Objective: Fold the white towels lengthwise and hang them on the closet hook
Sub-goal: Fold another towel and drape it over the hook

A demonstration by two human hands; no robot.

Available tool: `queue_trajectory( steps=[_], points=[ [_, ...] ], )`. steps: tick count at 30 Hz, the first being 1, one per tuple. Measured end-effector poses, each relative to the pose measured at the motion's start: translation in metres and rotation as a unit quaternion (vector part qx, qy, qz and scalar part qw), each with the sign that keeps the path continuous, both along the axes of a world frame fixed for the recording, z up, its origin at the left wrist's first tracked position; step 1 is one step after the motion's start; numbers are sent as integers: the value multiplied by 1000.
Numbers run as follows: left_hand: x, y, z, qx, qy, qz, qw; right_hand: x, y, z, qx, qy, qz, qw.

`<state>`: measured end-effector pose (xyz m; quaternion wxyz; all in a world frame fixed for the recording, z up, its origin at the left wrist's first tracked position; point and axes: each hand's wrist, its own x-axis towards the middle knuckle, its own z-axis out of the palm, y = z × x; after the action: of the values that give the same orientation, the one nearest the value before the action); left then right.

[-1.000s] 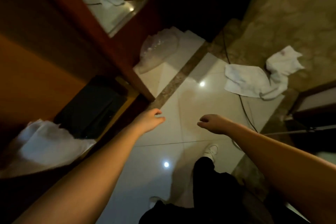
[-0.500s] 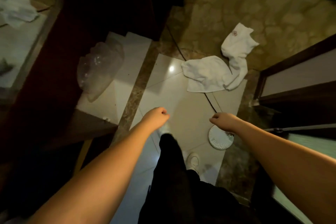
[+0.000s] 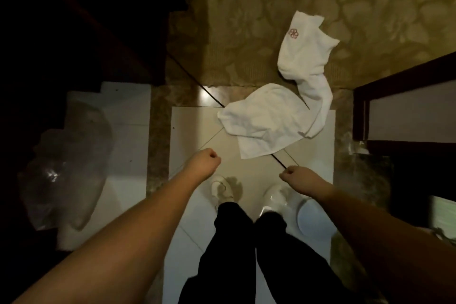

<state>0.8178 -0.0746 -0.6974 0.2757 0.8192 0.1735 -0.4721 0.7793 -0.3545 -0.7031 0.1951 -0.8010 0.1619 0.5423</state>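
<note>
Head view looks straight down at a dim floor (image 3: 197,242) where two white towels lie crumpled at about one o'clock from the person's feet: the nearer towel (image 3: 266,121) is spread loosely on the pale tiles, and the farther towel (image 3: 306,54), marked with a small red emblem, trails from the patterned carpet (image 3: 246,20) down to touch the first one's right edge. The left hand (image 3: 206,159) and the right hand (image 3: 294,174) both reach forward with fingers curled in, holding nothing, the left at eleven o'clock from the white shoes (image 3: 222,187) and the right at one o'clock, both short of the nearer towel. A thin dark cable (image 3: 195,79) runs diagonally across the floor and passes under the nearer towel, ending close by the right hand; the likely trouble is that a grab at the towel's near corner catches the cable too and drags it, or that a step forward snags a foot on it. Since the towels touch, lifting one may pull the other along. The poor light could make it hard to find the long edges for a clean lengthwise fold. A clear plastic bag (image 3: 66,168) lies at nine o'clock, well apart. No closet hook shows here.
</note>
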Motion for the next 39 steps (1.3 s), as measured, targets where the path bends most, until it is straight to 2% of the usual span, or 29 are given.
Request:
queue_trajectory(
  steps=[3, 8, 12, 14, 17, 20, 23, 25, 27, 29, 32, 35, 39],
  points=[
    [34, -4, -65, 11, 13, -39, 999, 21, 5, -61, 6, 16, 7, 1000],
    [81, -10, -179, 42, -16, -80, 996, 41, 9, -183, 19, 10, 105, 994],
    [96, -17, -264, 59, -56, -220, 972, 40, 18, -275, 49, -62, 240, 967],
    [99, -24, -298, 71, -58, -296, 951, 35, 22, -312, 52, -92, 270, 957],
    [99, -23, -336, 92, -45, -346, 933, 24, 25, -353, 27, -148, 298, 943],
    [94, -17, -359, 114, -132, -388, 905, 20, 24, -371, 10, -227, 337, 914],
    [95, -15, -369, 140, -201, -414, 877, 20, 19, -376, 27, -304, 327, 895],
    [96, -16, -369, 149, -189, -434, 868, 22, 17, -373, 56, -283, 296, 911],
    [91, -18, -362, 142, -188, -421, 876, 22, 14, -364, 60, -242, 263, 932],
    [81, -22, -344, 117, -197, -349, 909, 23, 11, -344, 50, -223, 225, 947],
    [70, -26, -294, 43, -156, -184, 969, 25, 5, -288, 67, -211, 116, 968],
    [68, -32, -227, -15, -150, -107, 983, 25, -12, -216, 70, -221, 21, 973],
    [78, -43, -130, -72, -217, -32, 973, 44, -31, -113, 61, -239, -88, 965]
  ],
)
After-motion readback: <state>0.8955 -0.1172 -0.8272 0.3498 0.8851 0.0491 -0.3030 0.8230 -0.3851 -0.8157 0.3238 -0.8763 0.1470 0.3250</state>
